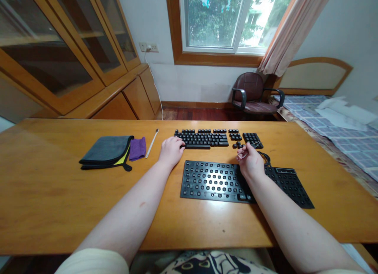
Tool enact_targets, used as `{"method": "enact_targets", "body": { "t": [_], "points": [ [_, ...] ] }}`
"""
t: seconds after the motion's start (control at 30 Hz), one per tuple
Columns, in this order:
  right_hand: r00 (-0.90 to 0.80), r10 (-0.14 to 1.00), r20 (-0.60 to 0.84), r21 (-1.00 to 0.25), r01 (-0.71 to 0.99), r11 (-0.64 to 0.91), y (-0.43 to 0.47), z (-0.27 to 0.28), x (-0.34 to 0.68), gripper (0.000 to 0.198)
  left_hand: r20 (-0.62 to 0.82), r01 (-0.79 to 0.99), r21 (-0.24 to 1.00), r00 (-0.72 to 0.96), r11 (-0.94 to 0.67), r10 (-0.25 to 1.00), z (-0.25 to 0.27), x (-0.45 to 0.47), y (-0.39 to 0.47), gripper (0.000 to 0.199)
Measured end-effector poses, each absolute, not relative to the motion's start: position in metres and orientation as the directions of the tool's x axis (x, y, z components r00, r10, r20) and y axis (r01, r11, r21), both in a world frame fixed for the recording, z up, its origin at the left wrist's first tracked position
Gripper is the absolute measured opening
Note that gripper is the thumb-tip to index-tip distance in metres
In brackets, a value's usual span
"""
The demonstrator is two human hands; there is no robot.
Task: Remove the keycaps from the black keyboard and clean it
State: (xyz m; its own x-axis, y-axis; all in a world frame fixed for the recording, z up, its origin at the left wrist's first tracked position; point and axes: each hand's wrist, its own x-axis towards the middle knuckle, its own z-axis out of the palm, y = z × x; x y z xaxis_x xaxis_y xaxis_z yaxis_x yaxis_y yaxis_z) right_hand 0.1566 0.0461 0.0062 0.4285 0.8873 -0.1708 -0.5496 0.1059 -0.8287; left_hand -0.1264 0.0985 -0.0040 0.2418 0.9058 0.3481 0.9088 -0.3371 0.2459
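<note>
My left hand (171, 150) rests at the lower left corner of a block of loose black keycaps (203, 139), set out in keyboard order. Its fingers curl together over a black keycap there, partly hidden by the hand. My right hand (251, 160) is raised over the keyboard base (212, 179), its fingers closed on a thin metal wire (242, 155). The black base lies below the keycaps, its sockets bare except for a few keys along the bottom edge. More thin wires (257, 144) lie on the number-pad keycaps (251, 138), just beyond my right hand.
Left of the keycaps are a folded grey cloth (104, 150), a purple cloth (138, 149) and a white brush (152, 143). A coiled black cable (266, 159) lies behind the base. Beyond the wooden table (59, 195) stand an armchair (254, 91) and a bed (333, 120).
</note>
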Motion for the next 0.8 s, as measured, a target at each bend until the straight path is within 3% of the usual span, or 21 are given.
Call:
{"method": "enact_targets", "body": {
  "t": [0.1,0.2,0.27,0.37,0.5,0.57,0.67,0.8],
  "points": [
    [0.435,0.888,-0.149,-0.845,-0.523,0.114,0.046,0.007,0.156,0.033,0.399,0.88,0.267,0.27,-0.393,0.876,0.01,-0.118,0.088,0.017],
    [0.423,0.905,-0.036,-0.891,-0.423,0.162,0.042,0.006,0.153,0.034,0.419,0.802,0.277,0.396,-0.53,0.818,0.03,-0.094,0.06,0.023],
    [0.409,0.911,0.055,-0.914,-0.347,0.211,0.038,0.007,0.148,0.033,0.345,0.715,0.289,0.543,-0.637,0.766,0.037,-0.071,0.036,0.03],
    [0.347,0.922,0.173,-0.916,-0.286,0.28,0.03,0.018,0.143,0.031,0.238,0.611,0.263,0.709,-0.747,0.664,0.028,-0.04,0.006,0.059],
    [0.093,0.952,0.293,-0.931,-0.198,0.306,0.012,0.049,0.152,0.034,0.113,0.58,0.224,0.783,-0.783,0.612,0.0,-0.027,-0.009,0.08],
    [-0.095,0.96,0.265,-0.964,0.011,0.267,-0.002,0.064,0.162,0.029,0.073,0.597,0.222,0.779,-0.771,0.623,-0.007,-0.033,-0.01,0.081],
    [-0.319,0.936,0.148,-0.883,0.384,0.27,-0.025,0.068,0.169,0.023,0.038,0.611,0.224,0.773,-0.76,0.633,-0.004,-0.052,-0.013,0.08],
    [-0.412,0.91,0.054,-0.805,0.521,0.284,-0.049,0.046,0.158,0.023,-0.057,0.636,0.24,0.764,-0.734,0.643,0.014,-0.079,-0.023,0.081]
  ]
}}
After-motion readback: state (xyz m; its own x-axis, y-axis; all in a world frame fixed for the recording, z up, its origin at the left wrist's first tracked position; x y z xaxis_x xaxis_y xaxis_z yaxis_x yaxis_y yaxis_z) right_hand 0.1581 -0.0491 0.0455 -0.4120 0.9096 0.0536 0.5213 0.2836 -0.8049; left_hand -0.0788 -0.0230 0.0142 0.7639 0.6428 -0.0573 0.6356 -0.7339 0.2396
